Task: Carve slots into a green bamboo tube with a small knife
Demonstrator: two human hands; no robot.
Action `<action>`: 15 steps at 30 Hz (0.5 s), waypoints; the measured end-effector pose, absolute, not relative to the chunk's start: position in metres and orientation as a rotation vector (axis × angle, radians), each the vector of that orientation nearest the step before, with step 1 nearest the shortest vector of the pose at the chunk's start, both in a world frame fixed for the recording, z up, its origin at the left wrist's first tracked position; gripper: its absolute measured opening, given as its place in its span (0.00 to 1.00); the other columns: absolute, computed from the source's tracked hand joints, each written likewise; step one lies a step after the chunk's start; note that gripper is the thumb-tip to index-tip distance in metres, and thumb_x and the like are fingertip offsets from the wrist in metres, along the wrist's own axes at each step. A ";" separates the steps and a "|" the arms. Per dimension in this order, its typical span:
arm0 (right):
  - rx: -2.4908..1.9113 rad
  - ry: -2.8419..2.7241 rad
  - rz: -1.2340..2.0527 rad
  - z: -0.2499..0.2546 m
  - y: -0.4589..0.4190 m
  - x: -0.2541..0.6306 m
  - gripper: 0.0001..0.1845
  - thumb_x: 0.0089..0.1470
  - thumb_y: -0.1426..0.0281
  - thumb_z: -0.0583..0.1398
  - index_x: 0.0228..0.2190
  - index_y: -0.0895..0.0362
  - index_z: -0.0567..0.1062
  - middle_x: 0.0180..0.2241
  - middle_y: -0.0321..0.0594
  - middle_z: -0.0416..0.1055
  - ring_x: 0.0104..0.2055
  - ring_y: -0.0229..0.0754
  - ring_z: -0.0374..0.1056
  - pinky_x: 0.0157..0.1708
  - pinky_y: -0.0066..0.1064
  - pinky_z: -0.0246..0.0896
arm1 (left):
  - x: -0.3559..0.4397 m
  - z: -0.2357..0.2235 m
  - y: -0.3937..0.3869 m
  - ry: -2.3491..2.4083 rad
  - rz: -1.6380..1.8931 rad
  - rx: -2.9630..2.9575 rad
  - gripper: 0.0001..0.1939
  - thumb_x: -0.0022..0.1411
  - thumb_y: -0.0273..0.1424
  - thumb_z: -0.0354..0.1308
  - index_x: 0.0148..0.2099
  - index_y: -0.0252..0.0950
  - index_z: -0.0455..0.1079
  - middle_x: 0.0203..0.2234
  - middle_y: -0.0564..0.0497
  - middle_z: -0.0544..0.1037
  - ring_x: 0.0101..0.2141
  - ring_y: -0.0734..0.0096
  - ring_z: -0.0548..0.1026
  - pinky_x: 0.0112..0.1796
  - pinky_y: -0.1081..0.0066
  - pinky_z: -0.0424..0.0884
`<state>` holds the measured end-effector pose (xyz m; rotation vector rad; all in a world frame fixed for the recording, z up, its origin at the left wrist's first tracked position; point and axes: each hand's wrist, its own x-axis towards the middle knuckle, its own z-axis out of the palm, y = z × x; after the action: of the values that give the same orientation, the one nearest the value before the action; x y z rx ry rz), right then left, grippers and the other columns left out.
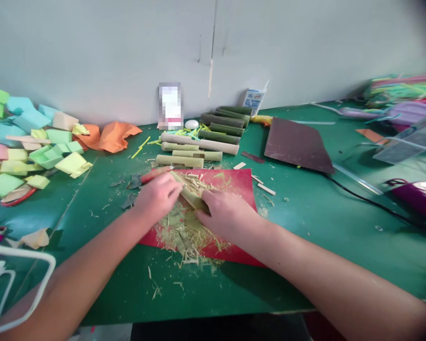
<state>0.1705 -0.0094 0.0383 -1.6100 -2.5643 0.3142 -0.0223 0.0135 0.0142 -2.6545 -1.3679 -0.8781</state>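
Observation:
A pale green bamboo tube (190, 195) lies slantwise over a red sheet (239, 182), which is strewn with shavings and fine dust (184, 232). My right hand (227, 213) is closed round the tube's nearer end. At the tube's far end, my left hand (158, 194) has its fingers pinched together against the side. Whatever those fingertips grip is too small and blurred to make out. Just beyond the left hand is a tool with a red handle (155, 174). Scraps of dark grey sheet (129, 201) lie beside that hand.
Behind the sheet lie several pale bamboo tubes (180, 161) and dark green ones (220, 137). A phone (170, 106) and drink carton (252, 100) stand by the wall. Folded coloured paper (28, 118) is heaped left. To the right are a dark brown sheet (298, 144) and a black cable (369, 201).

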 end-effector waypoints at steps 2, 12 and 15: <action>-1.612 -2.558 0.307 0.038 -0.009 0.170 0.12 0.52 0.62 0.53 0.31 0.57 0.70 0.29 0.40 0.71 0.28 0.40 0.66 0.22 0.30 0.46 | -0.022 0.015 0.013 -1.367 -0.961 -2.587 0.09 0.62 0.29 0.52 0.36 0.34 0.73 0.30 0.48 0.73 0.33 0.69 0.71 0.35 0.68 0.69; -1.623 -2.582 0.314 0.037 -0.008 0.171 0.13 0.55 0.61 0.51 0.29 0.57 0.70 0.28 0.41 0.71 0.28 0.41 0.67 0.23 0.30 0.48 | -0.032 0.016 0.021 -1.330 -0.809 -2.661 0.10 0.63 0.29 0.51 0.38 0.34 0.73 0.28 0.48 0.72 0.32 0.71 0.71 0.34 0.70 0.68; -1.636 -2.592 0.306 0.036 -0.009 0.170 0.15 0.57 0.62 0.48 0.29 0.57 0.70 0.28 0.42 0.71 0.28 0.41 0.67 0.24 0.31 0.50 | -0.032 0.014 0.021 -1.340 -0.860 -2.642 0.10 0.63 0.29 0.51 0.39 0.34 0.73 0.29 0.48 0.72 0.32 0.71 0.71 0.33 0.71 0.69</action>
<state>0.1704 -0.0086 0.0364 -1.6358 -2.5921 0.3055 -0.0316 0.0208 0.0140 -2.6423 -1.3396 -0.8597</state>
